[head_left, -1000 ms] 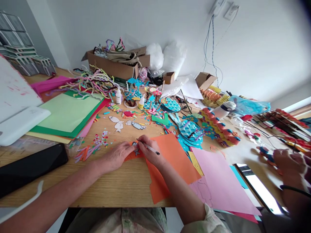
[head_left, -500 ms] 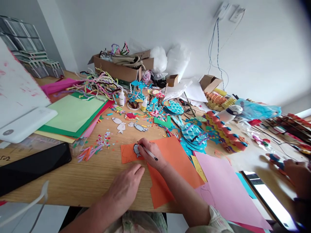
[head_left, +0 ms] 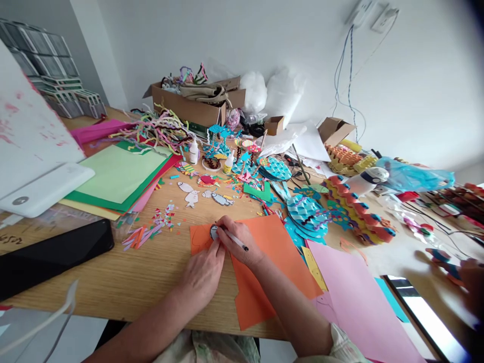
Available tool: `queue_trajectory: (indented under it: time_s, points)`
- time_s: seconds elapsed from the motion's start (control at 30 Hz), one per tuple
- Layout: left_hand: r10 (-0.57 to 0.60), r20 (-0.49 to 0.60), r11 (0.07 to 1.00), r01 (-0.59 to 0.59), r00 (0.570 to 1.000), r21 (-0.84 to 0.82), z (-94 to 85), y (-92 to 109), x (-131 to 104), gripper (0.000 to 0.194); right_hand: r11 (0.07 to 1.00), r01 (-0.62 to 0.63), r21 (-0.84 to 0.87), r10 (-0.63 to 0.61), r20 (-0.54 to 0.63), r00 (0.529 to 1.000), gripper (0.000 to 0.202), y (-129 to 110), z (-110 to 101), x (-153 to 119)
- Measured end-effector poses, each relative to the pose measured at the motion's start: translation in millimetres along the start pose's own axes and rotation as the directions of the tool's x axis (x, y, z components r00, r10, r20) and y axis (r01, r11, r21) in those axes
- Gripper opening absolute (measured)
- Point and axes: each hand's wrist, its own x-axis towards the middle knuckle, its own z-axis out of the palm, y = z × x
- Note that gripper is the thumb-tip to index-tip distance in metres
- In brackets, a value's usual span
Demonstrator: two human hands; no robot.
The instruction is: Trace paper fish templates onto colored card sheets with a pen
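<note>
My right hand point(head_left: 244, 244) is closed around a pen point(head_left: 239, 243) with a clear barrel and a black end. The pen's tip is at a small grey fish cutout point(head_left: 214, 233) lying on orange paper point(head_left: 274, 252). A drawn outline shows on the paper's left strip point(head_left: 197, 237). My left hand point(head_left: 204, 272) lies low on the table, its fingers stretched forward and their tips at the cutout's lower edge, beside my right fingers. Part of the cutout is hidden by both hands. Several more paper fish point(head_left: 222, 199) lie farther back.
Left are a black phone point(head_left: 56, 254), stacked coloured paper point(head_left: 121, 176) and paper scraps point(head_left: 151, 229). Glue bottles point(head_left: 193, 151) stand behind, before a cardboard box point(head_left: 189, 108). Blue paper fish crafts point(head_left: 308, 212) and pink paper point(head_left: 351, 292) lie right. Another person's hand point(head_left: 472, 277) is far right.
My left hand has moved forward, bringing its fingertips to the fish cutout. My right hand still holds the pen at the cutout. The view has shifted slightly.
</note>
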Motion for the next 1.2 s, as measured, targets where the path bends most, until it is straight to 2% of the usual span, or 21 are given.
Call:
queue_trajectory:
  time_s: [0.1, 0.33, 0.53, 0.73, 0.9, 1.2]
  points:
    - [-0.01, 0.024, 1.0, 0.009, 1.0, 0.012, -5.5, 1, 1, 0.047, 0.999, 0.0, 0.036, 0.0, 0.023, 1.0, 0.011, -1, -2, 1]
    - [0.01, 0.049, 1.0, -0.012, 0.999, 0.026, -6.1, -1, 1, 0.048, 0.929, -0.049, 0.366, 0.031, 0.054, 0.998, 0.011, -6, -19, 6]
    - [0.029, 0.042, 0.999, -0.03, 0.999, 0.023, -4.1, -2, -1, 0.048, 0.853, -0.123, 0.507, 0.003, 0.23, 0.973, 0.013, -2, -16, 16]
    - [0.027, 0.065, 0.999, -0.029, 0.998, 0.029, -10.8, -1, -1, 0.048, 0.845, -0.131, 0.518, -0.039, 0.304, 0.952, 0.012, 4, -13, 19]
    - [0.039, 0.072, 0.999, -0.04, 0.997, 0.016, -12.1, 0, -2, 0.05, 0.868, -0.091, 0.488, -0.083, 0.325, 0.942, 0.012, 4, -13, 20]
    - [0.041, 0.094, 0.999, -0.042, 0.995, 0.004, -10.9, -2, -2, 0.05, 0.878, -0.078, 0.472, -0.091, 0.326, 0.941, 0.011, 1, -16, 21]
